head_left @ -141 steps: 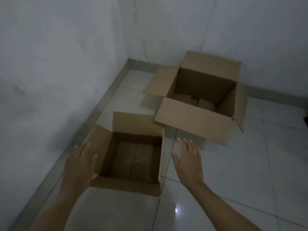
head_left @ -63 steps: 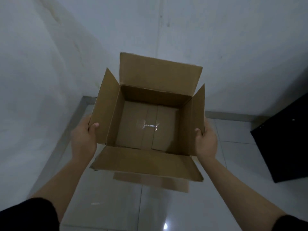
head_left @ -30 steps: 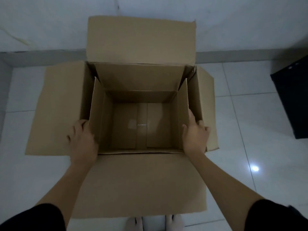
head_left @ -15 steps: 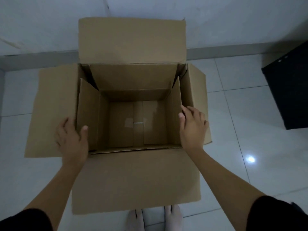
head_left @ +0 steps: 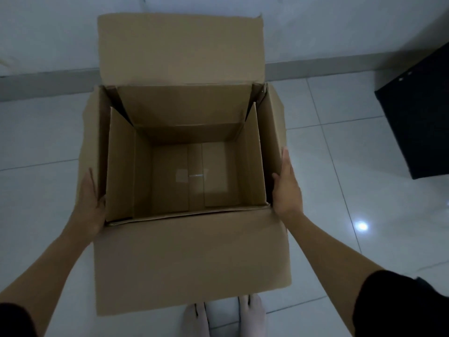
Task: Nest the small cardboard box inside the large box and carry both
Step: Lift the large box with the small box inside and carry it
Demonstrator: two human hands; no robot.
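Observation:
The large cardboard box (head_left: 189,263) stands open on the tiled floor, its near flap lying toward me and its far flap upright. The small cardboard box (head_left: 194,181) sits inside it, open and empty, with its own flaps standing up along the inner walls. My left hand (head_left: 88,203) lies flat against the outside of the large box's raised left flap. My right hand (head_left: 288,190) presses flat against the raised right flap. Both palms squeeze the large box between them.
A white wall with a grey skirting (head_left: 48,81) runs just behind the boxes. A black cabinet-like object (head_left: 418,122) stands on the floor to the right. My feet (head_left: 223,317) are right below the near flap.
Both hands left the small box's walls and moved outward to the large box's sides. The large box's left and right flaps, earlier spread out, now stand raised under my palms.

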